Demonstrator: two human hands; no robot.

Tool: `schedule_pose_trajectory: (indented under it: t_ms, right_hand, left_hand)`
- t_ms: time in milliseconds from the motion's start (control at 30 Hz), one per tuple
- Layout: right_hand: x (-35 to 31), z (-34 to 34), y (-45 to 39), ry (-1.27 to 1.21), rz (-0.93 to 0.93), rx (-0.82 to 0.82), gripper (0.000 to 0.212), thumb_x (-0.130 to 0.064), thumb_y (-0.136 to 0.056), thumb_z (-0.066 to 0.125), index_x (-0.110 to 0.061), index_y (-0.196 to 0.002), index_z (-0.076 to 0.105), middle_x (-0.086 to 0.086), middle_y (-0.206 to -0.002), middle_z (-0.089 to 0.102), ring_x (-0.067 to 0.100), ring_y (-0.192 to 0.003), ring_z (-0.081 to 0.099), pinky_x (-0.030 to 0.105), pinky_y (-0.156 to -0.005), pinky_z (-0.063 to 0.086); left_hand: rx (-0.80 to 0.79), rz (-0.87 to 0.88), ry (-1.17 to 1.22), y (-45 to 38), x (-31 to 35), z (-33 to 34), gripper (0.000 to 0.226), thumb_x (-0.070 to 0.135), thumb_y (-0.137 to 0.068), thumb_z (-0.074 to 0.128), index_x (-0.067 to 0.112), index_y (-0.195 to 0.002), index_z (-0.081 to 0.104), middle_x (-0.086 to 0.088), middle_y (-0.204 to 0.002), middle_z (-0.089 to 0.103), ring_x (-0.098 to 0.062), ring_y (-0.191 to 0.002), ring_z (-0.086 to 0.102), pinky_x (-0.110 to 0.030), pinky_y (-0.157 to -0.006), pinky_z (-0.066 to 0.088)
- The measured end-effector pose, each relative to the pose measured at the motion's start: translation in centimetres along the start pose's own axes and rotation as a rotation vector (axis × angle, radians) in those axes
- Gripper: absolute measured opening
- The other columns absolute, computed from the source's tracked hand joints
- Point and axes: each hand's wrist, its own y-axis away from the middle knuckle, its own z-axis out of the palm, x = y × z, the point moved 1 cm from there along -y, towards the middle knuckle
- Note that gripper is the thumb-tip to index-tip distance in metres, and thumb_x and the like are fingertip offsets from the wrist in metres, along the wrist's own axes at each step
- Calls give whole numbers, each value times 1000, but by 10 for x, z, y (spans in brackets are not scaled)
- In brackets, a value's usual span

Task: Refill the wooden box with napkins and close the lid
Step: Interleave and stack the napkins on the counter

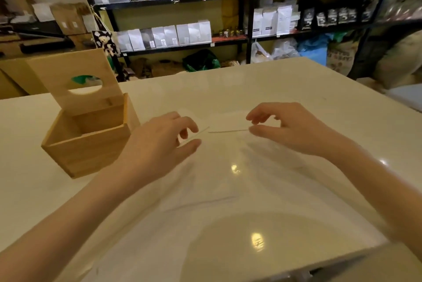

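A wooden box stands at the table's left, and I see nothing inside it. Its lid, which has a round hole, is hinged upright at the back. To the right of the box a thin stack of white napkins lies low over the white table, hard to tell from the surface. My left hand curls round the stack's left end, thumb below and fingers above. My right hand pinches the right end between thumb and fingers.
The glossy white table reaches to the near edge at the lower right. Behind it stand black metal shelves with bags and jars, and sacks lie on the floor. A counter with boxes lies at the far left.
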Motion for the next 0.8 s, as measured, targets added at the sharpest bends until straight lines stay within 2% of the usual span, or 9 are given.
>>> schedule_pose_trajectory:
  t_ms: [100,167,233,333,400,467,633,733,800]
  right_hand:
    - [11,-9,21,-25,58,118,27,-37,-78,63,-29,-104,62,-11,-97,65,6,-95,56,22,-77,43]
    - [15,-6,37,-16,49,175,38,-37,-76,67,-27,-112,60,-12,-105,62,7,-103,52,27,-88,41]
    - [15,1,52,64,-16,164,44,-35,-76,69,-24,-118,58,-9,-115,60,10,-113,49,30,-98,37]
    - [16,15,65,248,-102,84,48,-41,-81,62,-26,-125,53,-7,-132,55,10,-128,41,29,-107,24]
    - [16,23,66,313,-116,35,46,-44,-86,53,-30,-129,48,-10,-138,49,5,-132,36,27,-111,12]
    - [14,29,63,327,-112,-4,45,-47,-88,46,-32,-131,45,-11,-140,47,3,-132,34,27,-111,4]
    - [8,34,55,369,-107,5,36,-45,-89,46,-26,-117,60,-7,-124,63,9,-119,52,34,-113,9]
    - [4,39,55,513,-193,46,23,-33,-87,56,-18,-95,70,-4,-98,74,15,-94,67,42,-107,27]
    - [2,41,55,588,-219,79,14,-26,-83,62,-17,-86,72,-5,-85,76,15,-81,70,48,-101,37]
  left_hand:
    - [23,172,73,-24,16,15,30,39,-84,48,26,-110,59,7,-101,60,-10,-88,54,-22,-72,41]
    - [-2,273,83,-39,24,32,30,31,-88,50,23,-115,57,4,-117,60,-13,-109,51,-23,-87,38]
    - [-56,370,54,-49,26,50,32,26,-90,49,19,-121,56,0,-129,56,-15,-124,43,-23,-98,31]
    - [-132,427,61,-56,19,69,34,23,-92,45,18,-125,53,0,-136,51,-14,-132,35,-13,-101,20]
    - [-177,418,93,-57,12,76,35,23,-93,45,18,-127,51,1,-139,48,-12,-134,30,-7,-100,13]
    - [-217,403,130,-57,7,80,36,24,-93,45,20,-128,49,5,-140,45,-7,-135,27,-7,-101,12]
    - [-269,374,189,-58,4,85,35,26,-93,44,22,-127,50,6,-139,46,-2,-131,31,-19,-110,8]
    - [-231,367,210,-57,3,86,33,26,-92,45,22,-124,54,5,-137,50,-3,-127,40,-20,-111,9]
    - [-207,372,204,-56,3,86,32,26,-92,46,22,-122,55,5,-134,53,-4,-124,43,-20,-111,9]
